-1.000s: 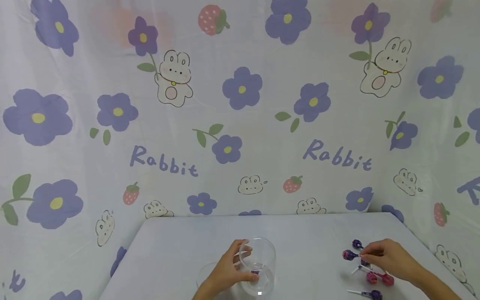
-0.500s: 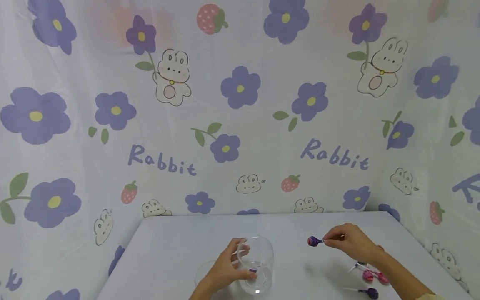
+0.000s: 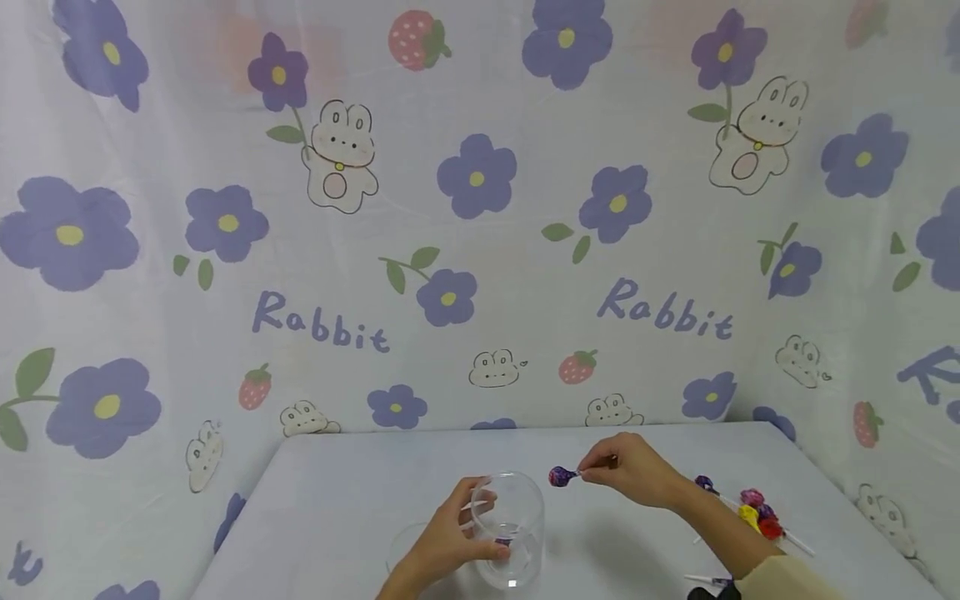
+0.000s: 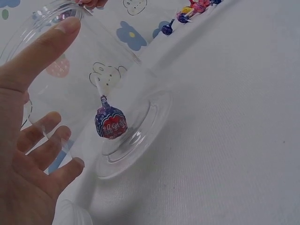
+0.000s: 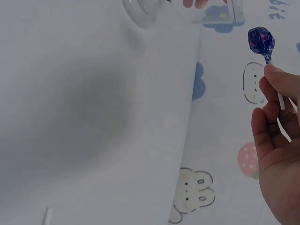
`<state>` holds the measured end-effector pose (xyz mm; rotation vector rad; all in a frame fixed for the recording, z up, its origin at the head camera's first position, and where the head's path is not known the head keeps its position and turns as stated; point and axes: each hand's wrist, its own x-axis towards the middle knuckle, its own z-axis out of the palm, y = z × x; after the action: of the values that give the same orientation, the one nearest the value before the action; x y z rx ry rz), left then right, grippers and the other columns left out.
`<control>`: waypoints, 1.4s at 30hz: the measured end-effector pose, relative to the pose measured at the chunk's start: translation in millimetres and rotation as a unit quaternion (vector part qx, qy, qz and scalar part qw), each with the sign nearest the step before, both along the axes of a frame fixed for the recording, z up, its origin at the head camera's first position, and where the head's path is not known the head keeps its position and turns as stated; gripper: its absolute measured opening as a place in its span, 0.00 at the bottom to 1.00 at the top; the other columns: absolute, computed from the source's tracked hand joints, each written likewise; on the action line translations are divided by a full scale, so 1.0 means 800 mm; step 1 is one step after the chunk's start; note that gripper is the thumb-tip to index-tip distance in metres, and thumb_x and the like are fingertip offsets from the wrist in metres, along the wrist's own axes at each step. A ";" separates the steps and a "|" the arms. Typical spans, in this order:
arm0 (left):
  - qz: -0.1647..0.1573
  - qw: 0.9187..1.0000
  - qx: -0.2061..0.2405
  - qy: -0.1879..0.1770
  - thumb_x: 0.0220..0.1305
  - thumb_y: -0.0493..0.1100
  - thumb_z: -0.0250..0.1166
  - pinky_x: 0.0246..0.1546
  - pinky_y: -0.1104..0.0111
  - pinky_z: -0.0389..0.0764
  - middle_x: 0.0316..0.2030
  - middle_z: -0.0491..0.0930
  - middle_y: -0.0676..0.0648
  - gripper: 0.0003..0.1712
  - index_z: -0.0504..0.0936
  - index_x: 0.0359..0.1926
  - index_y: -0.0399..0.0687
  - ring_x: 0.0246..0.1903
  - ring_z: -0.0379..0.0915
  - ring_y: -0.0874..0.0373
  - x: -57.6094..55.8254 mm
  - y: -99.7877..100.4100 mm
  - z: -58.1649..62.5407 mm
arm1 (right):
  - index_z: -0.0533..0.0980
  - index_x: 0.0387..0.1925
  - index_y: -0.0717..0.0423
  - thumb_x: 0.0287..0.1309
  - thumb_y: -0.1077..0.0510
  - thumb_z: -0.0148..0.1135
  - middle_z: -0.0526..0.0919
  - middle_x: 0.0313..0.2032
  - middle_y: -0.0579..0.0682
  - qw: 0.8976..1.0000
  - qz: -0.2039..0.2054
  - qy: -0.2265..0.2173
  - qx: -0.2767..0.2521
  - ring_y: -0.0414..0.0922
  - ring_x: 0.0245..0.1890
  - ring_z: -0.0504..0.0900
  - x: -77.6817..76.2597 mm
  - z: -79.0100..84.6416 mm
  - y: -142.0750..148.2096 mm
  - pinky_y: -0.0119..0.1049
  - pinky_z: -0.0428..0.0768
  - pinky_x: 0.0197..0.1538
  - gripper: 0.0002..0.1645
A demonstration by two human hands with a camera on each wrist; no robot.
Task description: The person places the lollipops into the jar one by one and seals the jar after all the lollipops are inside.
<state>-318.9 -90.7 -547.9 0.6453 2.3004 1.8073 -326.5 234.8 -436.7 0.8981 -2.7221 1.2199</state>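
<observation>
My left hand (image 3: 450, 537) grips a clear jar (image 3: 521, 508) standing on the table, its thumb across the near side and its fingers round the far left side. Inside, on the jar's bottom, sits a lollipop (image 4: 111, 123) in a purple and red wrapper, stick pointing up. My right hand (image 3: 633, 471) pinches another purple-wrapped lollipop (image 3: 560, 476) by its white stick between thumb and index finger. In the head view its candy end points left, just right of the jar's rim and raised above the table.
Several lollipops lie in a loose group at the right, among them a yellow one (image 3: 749, 516) and a red one (image 3: 770, 528). A clear round piece (image 3: 397, 546) lies left of my left hand. A patterned curtain (image 3: 510, 250) hangs behind the white table (image 3: 337, 492).
My right hand has lifted the purple lollipop from the group at the right and carried it left to near the jar. My left hand has stayed on the jar.
</observation>
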 end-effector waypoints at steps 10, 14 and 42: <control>0.012 1.000 -0.012 -0.010 0.53 0.49 0.83 0.60 0.33 0.70 0.64 0.74 0.42 0.49 0.66 0.72 0.61 0.66 0.69 0.35 0.002 0.000 0.001 | 0.88 0.36 0.59 0.63 0.65 0.71 0.86 0.32 0.41 0.998 0.052 0.018 0.011 0.39 0.31 0.80 -0.010 0.010 -0.065 0.32 0.84 0.35 0.02; 0.007 1.000 -0.008 -0.012 0.54 0.49 0.83 0.60 0.32 0.70 0.64 0.74 0.41 0.49 0.65 0.72 0.60 0.66 0.69 0.35 0.002 -0.001 -0.001 | 0.88 0.36 0.58 0.63 0.65 0.71 0.86 0.32 0.41 0.998 0.061 0.022 0.017 0.38 0.30 0.80 -0.013 0.006 -0.085 0.32 0.84 0.34 0.02; -0.041 0.998 0.049 -0.001 0.55 0.45 0.82 0.60 0.49 0.79 0.69 0.69 0.43 0.48 0.65 0.72 0.57 0.64 0.72 0.42 0.005 -0.003 -0.001 | 0.91 0.33 0.44 0.59 0.58 0.76 0.84 0.28 0.30 0.942 0.123 0.171 0.262 0.30 0.31 0.75 -0.009 -0.018 -0.174 0.33 0.79 0.46 0.04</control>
<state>-314.9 -93.4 -548.6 0.7405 2.1615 1.8930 -334.0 95.6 -451.2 1.3782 -2.7228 0.2838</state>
